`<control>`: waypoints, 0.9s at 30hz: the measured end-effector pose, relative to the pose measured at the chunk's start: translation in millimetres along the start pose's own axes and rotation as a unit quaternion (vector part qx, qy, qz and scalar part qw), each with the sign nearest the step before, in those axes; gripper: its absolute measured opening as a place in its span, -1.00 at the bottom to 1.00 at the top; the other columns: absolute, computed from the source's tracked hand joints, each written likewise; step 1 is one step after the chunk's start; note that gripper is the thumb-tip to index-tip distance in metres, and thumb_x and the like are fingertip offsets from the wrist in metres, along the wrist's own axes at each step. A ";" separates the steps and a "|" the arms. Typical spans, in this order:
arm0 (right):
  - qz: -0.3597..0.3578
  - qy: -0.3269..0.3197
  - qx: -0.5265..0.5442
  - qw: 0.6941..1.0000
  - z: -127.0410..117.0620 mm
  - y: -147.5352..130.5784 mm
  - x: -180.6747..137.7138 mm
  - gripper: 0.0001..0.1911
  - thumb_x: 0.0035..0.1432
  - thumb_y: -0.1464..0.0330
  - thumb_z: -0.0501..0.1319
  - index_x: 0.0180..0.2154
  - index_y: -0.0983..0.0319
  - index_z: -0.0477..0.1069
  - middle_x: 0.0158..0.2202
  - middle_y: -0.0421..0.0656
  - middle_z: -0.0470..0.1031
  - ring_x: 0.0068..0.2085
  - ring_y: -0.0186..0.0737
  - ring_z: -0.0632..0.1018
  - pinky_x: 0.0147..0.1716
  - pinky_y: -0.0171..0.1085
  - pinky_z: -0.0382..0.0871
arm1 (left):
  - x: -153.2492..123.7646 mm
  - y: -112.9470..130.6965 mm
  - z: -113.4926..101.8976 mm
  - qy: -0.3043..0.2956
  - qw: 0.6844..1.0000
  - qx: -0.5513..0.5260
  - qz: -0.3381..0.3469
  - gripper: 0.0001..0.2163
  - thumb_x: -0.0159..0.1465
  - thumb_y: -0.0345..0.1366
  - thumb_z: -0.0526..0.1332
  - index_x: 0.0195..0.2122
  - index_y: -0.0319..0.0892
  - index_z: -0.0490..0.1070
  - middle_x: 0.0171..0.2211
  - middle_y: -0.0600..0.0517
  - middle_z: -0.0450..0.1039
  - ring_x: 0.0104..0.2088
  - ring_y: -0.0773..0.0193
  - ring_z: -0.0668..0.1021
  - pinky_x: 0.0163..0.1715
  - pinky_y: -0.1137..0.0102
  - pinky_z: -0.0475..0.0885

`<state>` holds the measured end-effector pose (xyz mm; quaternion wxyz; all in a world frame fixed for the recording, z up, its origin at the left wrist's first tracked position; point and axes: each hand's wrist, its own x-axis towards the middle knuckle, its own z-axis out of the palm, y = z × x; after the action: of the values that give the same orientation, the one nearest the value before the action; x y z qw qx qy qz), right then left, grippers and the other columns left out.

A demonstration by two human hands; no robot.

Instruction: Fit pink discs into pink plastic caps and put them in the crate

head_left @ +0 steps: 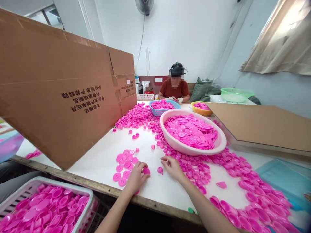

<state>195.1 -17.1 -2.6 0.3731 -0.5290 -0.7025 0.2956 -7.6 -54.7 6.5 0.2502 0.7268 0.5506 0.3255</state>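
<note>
My left hand [136, 177] is closed on a flat pink disc [146, 171], pinched between thumb and fingers just above the white tabletop. To its left several similar pink discs [126, 161] lie loosely spread. My right hand [173, 167] hovers over the table with its fingers a little apart and nothing visible in them. A small round pink piece with a short tab [160, 170] rests between my two hands, nearest the right fingertips. Pink cup-shaped pieces [194, 170] cover the table beside and beyond my right hand.
A pale pink basin [224, 145] holds many pink discs. Blue [159, 112] and yellow [202, 111] baskets hold more. Large cardboard [73, 87] stands at left; another sheet [262, 124] lies right. A white basket [91, 194] sits lower left. A gloved co-worker [175, 89] sits opposite.
</note>
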 end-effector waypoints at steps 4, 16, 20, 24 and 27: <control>0.041 -0.021 0.111 0.993 -5.0 0.6 2.4 -0.66 0.06 0.23 0.04 -0.21 0.30 0.40 -0.38 -0.09 0.48 -0.48 -0.30 0.42 -0.51 -0.33 0.29 | 14.6 16.2 13.4 0.027 0.977 -0.204 -0.062 -0.83 0.11 -0.18 0.09 -0.48 -0.19 0.27 -0.58 0.11 0.28 -0.56 0.41 0.34 -0.54 0.49 0.22; 0.176 -0.055 0.192 0.964 2.0 -3.0 -0.2 -0.81 -0.06 0.42 0.12 -0.32 0.32 0.38 -0.72 -0.29 0.31 -0.72 -0.45 0.30 -0.75 -0.45 0.13 | 36.2 28.3 40.2 -0.010 0.973 -0.188 -0.130 -0.80 0.10 -0.21 0.09 -0.36 -0.21 0.38 -0.47 0.04 0.43 -0.53 0.40 0.44 -0.49 0.48 0.33; 0.227 -0.080 0.159 0.958 5.0 1.2 0.1 -0.83 -0.06 0.46 0.10 -0.35 0.31 0.38 -0.73 -0.28 0.34 -0.73 -0.46 0.31 -0.78 -0.47 0.15 | 34.9 15.5 51.1 -0.034 0.980 -0.138 -0.141 -0.84 0.10 -0.25 0.07 -0.40 -0.20 0.36 -0.49 0.05 0.43 -0.53 0.40 0.45 -0.51 0.49 0.32; 0.265 -0.134 0.168 0.940 4.8 2.0 0.2 -0.89 -0.02 0.46 0.08 -0.48 0.31 0.36 -0.76 -0.25 0.35 -0.69 -0.40 0.41 -0.71 -0.46 0.29 | 38.3 7.6 52.2 -0.086 0.977 -0.133 -0.145 -0.85 0.13 -0.25 0.02 -0.39 -0.19 0.31 -0.54 0.07 0.41 -0.55 0.40 0.44 -0.54 0.50 0.30; 0.287 -0.133 0.182 0.931 6.1 2.3 1.4 -0.87 -0.01 0.46 0.07 -0.54 0.31 0.33 -0.76 -0.24 0.36 -0.67 -0.36 0.45 -0.69 -0.42 0.35 | 51.7 12.8 48.2 -0.129 0.981 -0.064 -0.130 -0.87 0.10 -0.26 0.06 -0.39 -0.19 0.30 -0.48 0.05 0.41 -0.48 0.36 0.44 -0.47 0.48 0.30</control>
<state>191.0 -15.3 -7.5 0.2651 -0.5873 -0.4978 0.5804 46.1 -8.6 -6.0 0.4054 0.6676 0.5811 0.2285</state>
